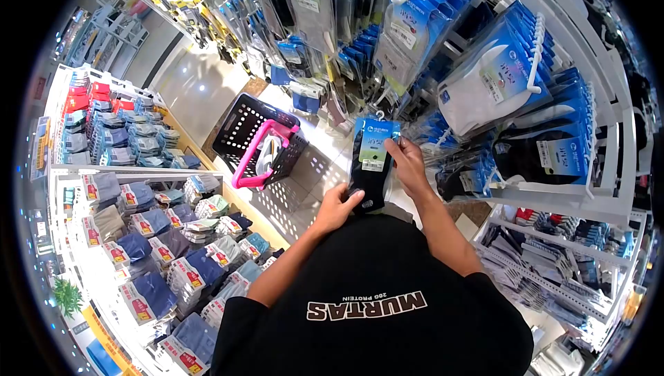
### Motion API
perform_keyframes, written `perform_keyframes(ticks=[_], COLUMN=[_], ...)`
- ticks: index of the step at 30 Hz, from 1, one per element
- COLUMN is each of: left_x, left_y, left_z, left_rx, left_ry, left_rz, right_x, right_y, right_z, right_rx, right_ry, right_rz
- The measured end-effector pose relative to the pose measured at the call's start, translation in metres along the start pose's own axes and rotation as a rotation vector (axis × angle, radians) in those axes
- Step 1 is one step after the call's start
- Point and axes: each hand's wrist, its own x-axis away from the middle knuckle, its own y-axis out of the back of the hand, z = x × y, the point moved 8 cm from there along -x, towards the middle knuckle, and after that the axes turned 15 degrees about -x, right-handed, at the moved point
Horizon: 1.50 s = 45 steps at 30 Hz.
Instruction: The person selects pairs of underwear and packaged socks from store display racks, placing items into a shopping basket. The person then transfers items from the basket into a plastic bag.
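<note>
Sock pack [374, 135], detached from the display hooks [537, 51] and outside the shopping basket [238, 125]; left hand [335, 211] grasping its lower left edge, right hand [409, 167] grasping its upper right side.

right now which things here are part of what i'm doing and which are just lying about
In use:
- black-sock packet
- left hand and right hand
- possibly the pink-handled basket

Just around:
- other hanging packets
- folded stacks at left
- green plant
</note>
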Motion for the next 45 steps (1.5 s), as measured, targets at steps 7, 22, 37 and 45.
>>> perform_keyframes(ticks=[7, 22, 37, 45], left_x=[0.014, 0.053, 0.055, 0.049], left_y=[0.012, -0.057, 0.024, 0.06], left_z=[-0.037, -0.105, 0.026, 0.014], left_rx=[-0.264, -0.599, -0.493, -0.43], left_ry=[-0.019, -0.318, 0.121, 0.068], left_rz=[-0.167, 0.023, -0.322, -0.454], right_x=[0.006, 0.025, -0.013, -0.036], right_y=[0.018, 0.025, 0.03, 0.036], right_z=[-0.028, -0.096, 0.015, 0.025], right_rx=[-0.164, -0.611, 0.349, 0.523], right_ry=[-0.166, -0.386, 0.504, 0.519], right_rz=[-0.102, 0.089, -0.216, -0.295])
